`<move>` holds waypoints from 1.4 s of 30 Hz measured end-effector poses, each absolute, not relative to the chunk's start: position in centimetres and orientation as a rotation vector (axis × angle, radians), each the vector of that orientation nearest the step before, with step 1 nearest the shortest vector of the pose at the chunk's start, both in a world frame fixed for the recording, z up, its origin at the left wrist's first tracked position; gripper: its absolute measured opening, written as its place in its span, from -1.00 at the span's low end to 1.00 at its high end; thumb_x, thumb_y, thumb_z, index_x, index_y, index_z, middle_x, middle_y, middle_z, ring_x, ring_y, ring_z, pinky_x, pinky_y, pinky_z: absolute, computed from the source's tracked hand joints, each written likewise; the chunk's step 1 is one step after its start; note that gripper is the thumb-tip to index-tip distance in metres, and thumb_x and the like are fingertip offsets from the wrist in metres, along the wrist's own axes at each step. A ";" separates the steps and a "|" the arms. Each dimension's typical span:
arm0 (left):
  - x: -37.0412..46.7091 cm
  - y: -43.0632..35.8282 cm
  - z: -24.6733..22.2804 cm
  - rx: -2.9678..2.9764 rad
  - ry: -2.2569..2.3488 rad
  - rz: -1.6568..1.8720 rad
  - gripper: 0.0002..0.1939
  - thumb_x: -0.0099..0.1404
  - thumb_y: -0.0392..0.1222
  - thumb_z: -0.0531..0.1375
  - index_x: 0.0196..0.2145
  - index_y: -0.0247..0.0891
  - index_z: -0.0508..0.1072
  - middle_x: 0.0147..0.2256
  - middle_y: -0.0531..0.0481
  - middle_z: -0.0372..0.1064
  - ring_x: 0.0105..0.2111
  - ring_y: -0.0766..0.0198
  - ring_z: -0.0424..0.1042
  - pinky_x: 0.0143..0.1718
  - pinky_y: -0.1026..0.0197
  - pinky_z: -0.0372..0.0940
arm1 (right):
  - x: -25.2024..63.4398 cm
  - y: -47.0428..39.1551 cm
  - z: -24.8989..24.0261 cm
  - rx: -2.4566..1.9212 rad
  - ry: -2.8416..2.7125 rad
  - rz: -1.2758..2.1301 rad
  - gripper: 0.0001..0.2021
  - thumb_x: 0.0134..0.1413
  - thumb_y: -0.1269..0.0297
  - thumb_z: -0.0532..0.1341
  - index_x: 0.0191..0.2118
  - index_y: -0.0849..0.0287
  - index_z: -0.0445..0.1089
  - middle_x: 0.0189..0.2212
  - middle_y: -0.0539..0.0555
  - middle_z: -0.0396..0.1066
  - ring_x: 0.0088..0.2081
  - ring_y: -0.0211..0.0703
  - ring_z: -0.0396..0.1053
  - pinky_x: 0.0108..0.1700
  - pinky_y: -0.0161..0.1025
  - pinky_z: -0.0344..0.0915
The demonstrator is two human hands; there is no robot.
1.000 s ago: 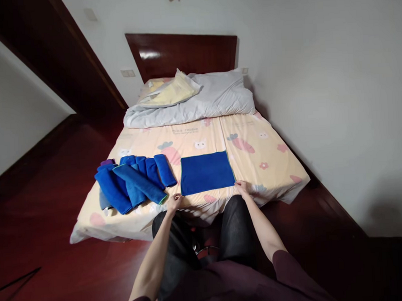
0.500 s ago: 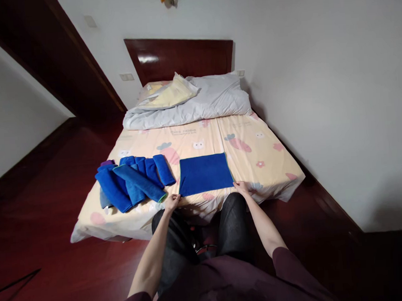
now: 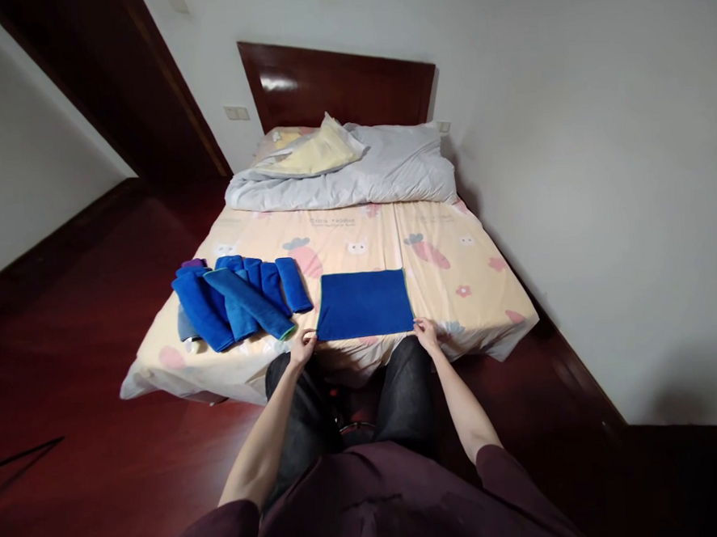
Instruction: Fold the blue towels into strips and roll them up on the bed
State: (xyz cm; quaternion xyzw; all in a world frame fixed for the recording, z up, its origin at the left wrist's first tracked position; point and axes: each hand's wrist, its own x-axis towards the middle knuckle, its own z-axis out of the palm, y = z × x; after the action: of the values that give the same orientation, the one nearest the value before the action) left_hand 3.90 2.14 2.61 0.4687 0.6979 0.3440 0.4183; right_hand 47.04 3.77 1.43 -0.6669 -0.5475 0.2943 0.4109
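Note:
A blue towel (image 3: 364,304) with thin green edging lies spread as a flat rectangle on the bed, close to its near edge. My left hand (image 3: 303,347) pinches the towel's near left corner. At the near right corner, the fingers of my right hand (image 3: 425,334) are closed on the cloth in the same way. To the left of my left hand, a pile of rolled or folded blue towels (image 3: 236,300) rests on the sheet, one of them lying slantwise on top. A bit of purple cloth (image 3: 194,264) shows behind the pile.
The bed has a patterned sheet (image 3: 455,262). A bunched white quilt (image 3: 389,173) and a pale yellow cloth (image 3: 327,149) lie near the dark wooden headboard (image 3: 341,83). A white wall (image 3: 601,164) stands on the right. Dark red floor (image 3: 102,446) runs along the left.
The camera view has shifted and tilted slightly. The towel's near edge now lies straighter, its near right corner drawn slightly left, with both hands still at the corners.

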 end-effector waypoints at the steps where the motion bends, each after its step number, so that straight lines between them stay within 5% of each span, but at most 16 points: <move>1: 3.8 2.2 2.5 1.187 1.730 0.873 -0.48 0.24 0.15 0.23 -0.02 -0.31 0.53 -0.45 0.00 0.48 -0.42 0.20 0.45 -0.37 0.22 0.28 | 47.0 3.9 1.7 -1.663 -1.382 0.764 -0.77 0.11 0.13 0.24 -0.24 0.16 0.53 -0.32 0.17 0.61 -0.30 -0.03 0.57 -0.18 -0.13 0.51; 7: 3.5 2.8 2.5 1.225 1.622 0.886 -0.46 0.08 0.13 0.37 -0.09 -0.31 0.61 -0.44 -0.03 0.51 -0.37 0.16 0.50 -0.33 0.19 0.37 | 46.9 4.8 2.2 -1.647 -1.425 0.833 -0.67 -0.17 0.33 0.34 -0.18 0.24 0.59 -0.56 -0.03 0.43 -0.47 -0.13 0.40 -0.32 -0.20 0.42; 11: 3.7 3.5 2.7 1.252 1.638 0.917 -0.53 0.04 0.01 0.41 -0.15 -0.33 0.60 -0.39 -0.09 0.55 -0.32 0.11 0.54 -0.22 0.12 0.46 | 47.2 5.7 2.0 -1.659 -1.439 0.811 -0.76 -0.26 0.40 0.29 -0.32 0.20 0.56 -0.60 -0.08 0.33 -0.52 -0.18 0.29 -0.36 -0.23 0.35; 20: 4.4 5.9 2.8 1.410 1.727 1.064 -0.78 0.14 -0.09 0.31 -0.26 -0.22 0.55 0.03 -0.19 0.52 0.14 0.00 0.45 0.16 -0.01 0.41 | 47.5 8.2 1.7 -1.585 -1.407 0.763 -0.90 -0.24 0.39 0.24 -0.45 0.13 0.42 -0.13 0.20 0.55 -0.05 0.03 0.49 -0.01 -0.11 0.45; 23: 4.7 6.2 3.1 1.411 1.694 1.018 -0.75 0.24 -0.07 0.25 -0.17 -0.24 0.52 0.02 -0.18 0.55 0.07 0.05 0.49 0.11 0.04 0.43 | 47.1 8.7 1.1 -1.544 -1.388 0.821 -0.90 -0.15 0.36 0.23 -0.40 0.09 0.34 -0.12 0.18 0.60 -0.02 0.00 0.53 0.04 -0.09 0.45; 30: 4.5 6.8 1.6 1.325 1.847 0.928 -0.68 0.30 0.00 0.22 -0.11 -0.28 0.49 -0.31 -0.09 0.55 -0.23 0.11 0.55 -0.12 0.18 0.41 | 47.0 10.0 -0.7 -1.601 -1.317 0.847 -0.79 -0.01 0.10 0.30 -0.35 0.07 0.30 -0.41 0.10 0.52 -0.30 -0.05 0.50 -0.21 -0.19 0.44; 35: 3.4 6.8 -0.7 1.300 1.894 1.019 -0.67 0.23 0.04 0.26 -0.18 -0.26 0.54 -0.32 -0.14 0.58 -0.22 0.00 0.59 -0.08 0.07 0.43 | 48.2 9.6 -1.3 -1.623 -1.334 0.832 -0.67 -0.02 -0.06 0.34 -0.41 0.07 0.31 -0.47 0.04 0.43 -0.34 -0.07 0.44 -0.27 -0.21 0.41; 42: 3.4 5.5 -2.3 1.259 1.808 1.078 -0.58 0.21 0.17 0.27 -0.25 -0.29 0.54 -0.24 -0.25 0.61 -0.15 -0.05 0.61 -0.05 0.00 0.48 | 48.5 8.0 -1.0 -1.652 -1.396 0.777 -0.46 0.10 -0.15 0.30 -0.62 -0.01 0.03 -0.66 -0.11 0.05 -0.53 -0.19 0.15 -0.36 -0.22 0.32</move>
State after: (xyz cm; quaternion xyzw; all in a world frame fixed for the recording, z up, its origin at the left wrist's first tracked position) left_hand 3.36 5.52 -2.32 0.4832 0.6938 0.4138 0.3375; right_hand 48.51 7.96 -1.00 -0.6560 -0.5543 0.3084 0.4091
